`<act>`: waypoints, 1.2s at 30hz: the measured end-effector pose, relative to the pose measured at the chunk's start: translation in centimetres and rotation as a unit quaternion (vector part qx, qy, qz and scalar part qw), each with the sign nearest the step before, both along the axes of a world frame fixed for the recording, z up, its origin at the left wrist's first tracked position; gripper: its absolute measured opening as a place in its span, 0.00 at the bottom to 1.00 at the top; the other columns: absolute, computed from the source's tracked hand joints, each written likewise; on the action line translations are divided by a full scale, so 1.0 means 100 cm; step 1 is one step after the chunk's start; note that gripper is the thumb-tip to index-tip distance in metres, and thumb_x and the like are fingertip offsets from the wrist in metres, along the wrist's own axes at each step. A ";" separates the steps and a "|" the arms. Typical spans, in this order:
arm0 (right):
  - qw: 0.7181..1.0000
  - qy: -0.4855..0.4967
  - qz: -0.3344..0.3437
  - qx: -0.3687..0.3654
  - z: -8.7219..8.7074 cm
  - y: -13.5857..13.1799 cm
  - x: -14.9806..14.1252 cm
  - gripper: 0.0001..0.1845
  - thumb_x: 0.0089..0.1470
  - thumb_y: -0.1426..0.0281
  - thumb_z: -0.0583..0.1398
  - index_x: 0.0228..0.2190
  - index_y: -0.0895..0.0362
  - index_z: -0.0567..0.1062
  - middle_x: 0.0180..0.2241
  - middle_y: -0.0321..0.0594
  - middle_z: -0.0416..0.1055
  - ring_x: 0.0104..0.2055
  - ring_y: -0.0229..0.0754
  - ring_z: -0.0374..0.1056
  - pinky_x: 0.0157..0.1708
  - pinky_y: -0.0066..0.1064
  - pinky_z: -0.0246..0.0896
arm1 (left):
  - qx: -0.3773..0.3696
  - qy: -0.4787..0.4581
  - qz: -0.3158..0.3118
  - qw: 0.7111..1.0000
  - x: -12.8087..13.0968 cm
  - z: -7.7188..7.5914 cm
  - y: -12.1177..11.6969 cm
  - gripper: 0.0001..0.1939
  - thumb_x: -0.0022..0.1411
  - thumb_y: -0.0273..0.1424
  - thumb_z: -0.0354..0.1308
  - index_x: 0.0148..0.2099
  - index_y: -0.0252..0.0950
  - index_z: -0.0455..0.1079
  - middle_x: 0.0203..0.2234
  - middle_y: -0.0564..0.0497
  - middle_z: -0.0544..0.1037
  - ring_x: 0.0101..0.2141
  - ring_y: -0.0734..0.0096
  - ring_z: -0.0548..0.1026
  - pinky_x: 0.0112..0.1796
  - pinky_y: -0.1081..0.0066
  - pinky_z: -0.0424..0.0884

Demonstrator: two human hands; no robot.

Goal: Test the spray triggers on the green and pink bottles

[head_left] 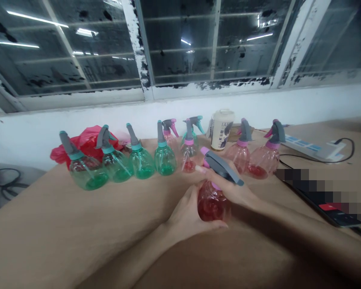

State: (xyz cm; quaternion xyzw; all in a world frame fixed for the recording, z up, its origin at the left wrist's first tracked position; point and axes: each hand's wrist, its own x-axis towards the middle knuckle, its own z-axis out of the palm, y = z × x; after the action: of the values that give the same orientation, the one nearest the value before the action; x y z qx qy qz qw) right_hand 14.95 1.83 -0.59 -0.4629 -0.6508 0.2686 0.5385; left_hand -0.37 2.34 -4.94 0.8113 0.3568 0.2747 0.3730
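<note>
A pink see-through spray bottle (213,206) with a grey and pink trigger head is between my hands near the middle of the table. My left hand (185,212) is curved around the bottle's body, thumb along its near side. At the neck, just under the spray head, my right hand (237,188) is closed; part of its fingers is hidden behind the head. Just beyond stands another pink spray bottle (188,158), with red liquid at its bottom. Two more pink ones, a middle one (240,154) and a farther-right one (262,160), stand to the right.
Several green spray bottles, one of them at the front left (88,172), line the table (78,237). Behind them lies a red plastic bag (90,138). A paper cup (222,130), a white power strip (313,148) with a black cable, and a phone (337,212) are toward the right.
</note>
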 end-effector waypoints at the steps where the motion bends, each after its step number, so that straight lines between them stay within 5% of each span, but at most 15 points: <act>1: 1.000 0.003 0.001 -0.004 -0.001 0.000 0.000 0.11 0.52 0.57 0.60 0.28 0.51 0.72 0.24 0.32 0.66 0.29 0.39 0.64 0.33 0.32 0.63 | -0.007 0.000 0.003 1.000 0.000 0.000 0.000 0.47 0.39 0.41 0.70 0.61 0.41 0.56 0.55 0.41 0.67 0.55 0.42 0.65 0.52 0.43 0.64; 15: 0.999 0.033 0.031 0.008 -0.006 -0.001 0.002 0.07 0.53 0.60 0.60 0.32 0.48 0.72 0.32 0.34 0.72 0.35 0.42 0.70 0.40 0.35 0.66 | -0.015 0.007 0.005 1.000 0.000 0.000 0.001 0.47 0.38 0.39 0.72 0.60 0.38 0.57 0.54 0.41 0.68 0.54 0.47 0.66 0.53 0.47 0.65; 36: 0.999 -0.047 0.014 0.005 0.002 -0.001 0.004 0.12 0.50 0.57 0.62 0.24 0.51 0.72 0.19 0.30 0.61 0.24 0.37 0.60 0.27 0.30 0.60 | -0.031 -0.024 -0.007 0.999 0.001 0.005 -0.003 0.46 0.38 0.38 0.71 0.60 0.37 0.59 0.54 0.39 0.68 0.56 0.40 0.64 0.54 0.42 0.60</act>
State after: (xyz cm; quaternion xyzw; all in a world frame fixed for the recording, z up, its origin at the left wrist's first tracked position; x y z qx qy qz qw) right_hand 15.37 1.75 -0.39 -0.4630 -0.6833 0.2509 0.5058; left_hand -0.22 2.07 -4.44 0.7949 0.3502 0.2806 0.4084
